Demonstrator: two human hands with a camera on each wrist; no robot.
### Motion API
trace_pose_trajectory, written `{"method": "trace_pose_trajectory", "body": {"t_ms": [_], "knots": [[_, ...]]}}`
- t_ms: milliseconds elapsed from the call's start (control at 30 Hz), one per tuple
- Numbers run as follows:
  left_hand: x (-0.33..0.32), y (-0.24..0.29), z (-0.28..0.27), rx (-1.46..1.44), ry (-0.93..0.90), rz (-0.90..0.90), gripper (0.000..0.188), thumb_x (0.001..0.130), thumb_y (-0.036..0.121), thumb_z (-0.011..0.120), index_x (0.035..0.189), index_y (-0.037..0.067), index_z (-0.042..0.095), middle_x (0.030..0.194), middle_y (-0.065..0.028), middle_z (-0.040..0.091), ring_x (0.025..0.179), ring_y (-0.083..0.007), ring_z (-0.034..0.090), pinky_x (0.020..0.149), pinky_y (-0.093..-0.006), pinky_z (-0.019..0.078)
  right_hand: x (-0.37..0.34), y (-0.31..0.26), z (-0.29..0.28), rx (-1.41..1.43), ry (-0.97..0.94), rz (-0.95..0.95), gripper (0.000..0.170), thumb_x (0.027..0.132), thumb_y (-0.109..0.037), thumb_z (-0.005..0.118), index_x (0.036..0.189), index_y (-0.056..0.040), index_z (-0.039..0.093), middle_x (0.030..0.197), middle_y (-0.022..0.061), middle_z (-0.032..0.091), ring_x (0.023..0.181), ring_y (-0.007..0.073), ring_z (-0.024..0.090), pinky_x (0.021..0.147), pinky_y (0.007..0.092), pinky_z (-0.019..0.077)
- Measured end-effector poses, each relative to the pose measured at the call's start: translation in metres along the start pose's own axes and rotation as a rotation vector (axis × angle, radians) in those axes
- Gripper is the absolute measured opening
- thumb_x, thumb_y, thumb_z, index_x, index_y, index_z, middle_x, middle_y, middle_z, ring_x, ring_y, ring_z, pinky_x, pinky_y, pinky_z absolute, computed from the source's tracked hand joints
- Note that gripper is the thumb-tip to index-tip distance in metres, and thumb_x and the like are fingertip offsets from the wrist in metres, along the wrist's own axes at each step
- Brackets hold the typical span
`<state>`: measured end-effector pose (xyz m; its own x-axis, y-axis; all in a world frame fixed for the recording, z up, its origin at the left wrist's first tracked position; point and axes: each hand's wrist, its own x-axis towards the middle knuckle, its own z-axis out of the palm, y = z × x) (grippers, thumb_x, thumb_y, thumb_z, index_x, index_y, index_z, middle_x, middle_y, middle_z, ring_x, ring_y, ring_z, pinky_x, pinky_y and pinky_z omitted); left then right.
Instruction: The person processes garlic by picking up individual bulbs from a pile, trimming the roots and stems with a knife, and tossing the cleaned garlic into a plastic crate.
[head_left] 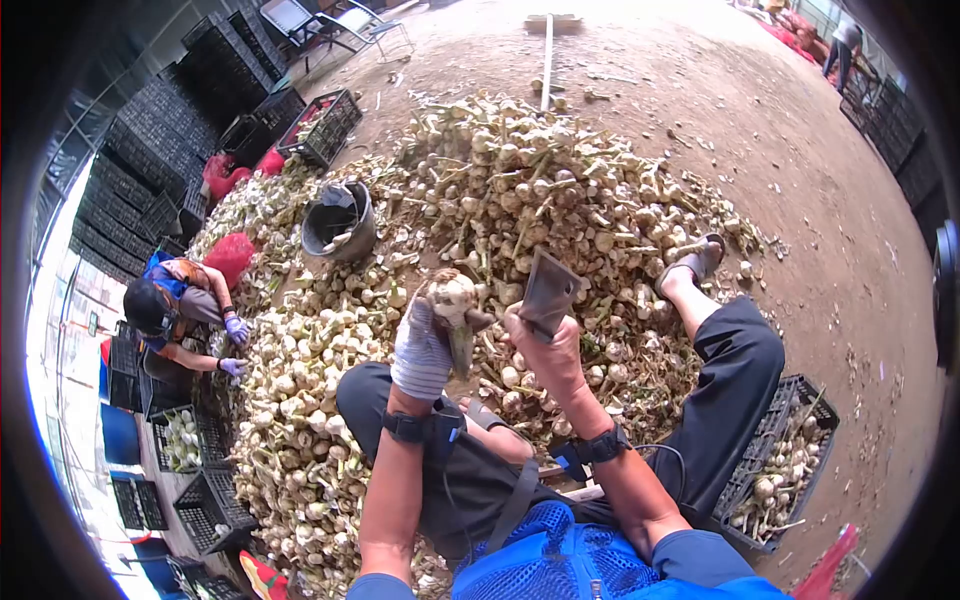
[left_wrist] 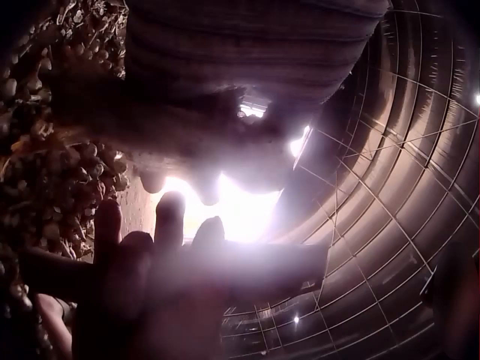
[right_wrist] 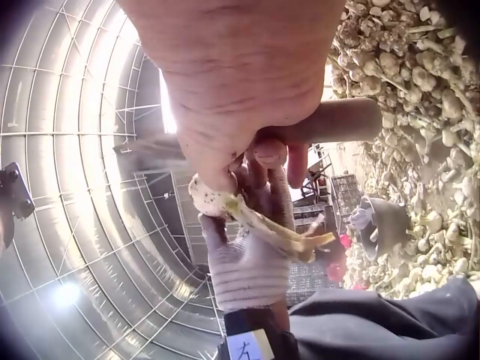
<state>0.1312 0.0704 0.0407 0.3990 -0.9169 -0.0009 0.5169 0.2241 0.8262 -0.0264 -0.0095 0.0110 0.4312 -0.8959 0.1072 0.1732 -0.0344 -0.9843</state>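
My left hand (head_left: 422,350), in a striped glove, holds a garlic bulb (head_left: 453,297) above the pile, its cut roots upward and its thick green stalk pointing down. In the right wrist view the same garlic (right_wrist: 251,219) lies across the gloved fingers with its stalk to the right. My bare right hand (head_left: 552,352) grips a broad-bladed knife (head_left: 549,292) just to the right of the bulb. The knife's round handle (right_wrist: 341,122) sticks out past the fist. Dark glare in the left wrist view hides most detail of the hands.
A large heap of garlic (head_left: 530,180) spreads ahead and left. A dark bucket (head_left: 340,225) stands in it. Beside my right leg is a black crate (head_left: 825,420) of garlic. At left another person (head_left: 180,300) crouches near stacked black crates (head_left: 150,150). A long-handled tool (head_left: 548,60) lies beyond.
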Motion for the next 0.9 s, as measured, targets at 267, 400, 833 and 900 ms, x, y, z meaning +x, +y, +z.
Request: {"method": "trace_pose_trajectory", "body": {"t_ms": [267,400,833,900], "knots": [[-0.004,-0.008,-0.031,0.186,-0.005,-0.100,0.067,0.078,0.043,0.083,0.123,0.002,0.056,0.100,-0.0066,0.066,0.087,-0.0161,0.064,0.077,-0.0285,0.0524,0.014,0.010,-0.011,-0.547,-0.001,-0.470,0.021,0.074,-0.010,0.077,0.079,-0.0025,0.058,0.077,0.0141,0.057,0.068,0.0334,0.061,0.059,0.0397,0.0476],[-0.007,-0.014,-0.033,0.659,-0.006,-0.008,0.067,0.082,0.024,0.082,0.135,-0.001,0.050,0.107,-0.0118,0.071,0.094,-0.0171,0.069,0.077,-0.0294,0.0566,0.013,0.010,-0.006,-0.703,-0.085,-0.571,0.028,0.068,-0.016,0.078,0.083,-0.0050,0.058,0.081,0.0128,0.058,0.072,0.0328,0.063,0.061,0.0415,0.0491],[-0.013,-0.028,-0.043,0.728,-0.024,-0.098,0.075,0.080,0.003,0.078,0.144,-0.001,0.037,0.111,-0.0070,0.065,0.091,-0.0117,0.064,0.080,-0.0270,0.0567,0.001,0.029,0.000,-0.752,-0.137,-0.569,0.024,0.069,-0.014,0.074,0.082,-0.0067,0.056,0.081,0.0113,0.058,0.068,0.0323,0.064,0.058,0.0402,0.0503],[-0.012,-0.030,-0.035,0.716,-0.021,-0.081,0.075,0.080,0.003,0.078,0.143,0.000,0.038,0.112,-0.0070,0.065,0.091,-0.0122,0.064,0.080,-0.0273,0.0569,0.000,0.034,-0.002,-0.752,-0.109,-0.555,0.023,0.070,-0.015,0.074,0.082,-0.0065,0.056,0.080,0.0115,0.058,0.067,0.0324,0.064,0.058,0.0405,0.0500]]}}
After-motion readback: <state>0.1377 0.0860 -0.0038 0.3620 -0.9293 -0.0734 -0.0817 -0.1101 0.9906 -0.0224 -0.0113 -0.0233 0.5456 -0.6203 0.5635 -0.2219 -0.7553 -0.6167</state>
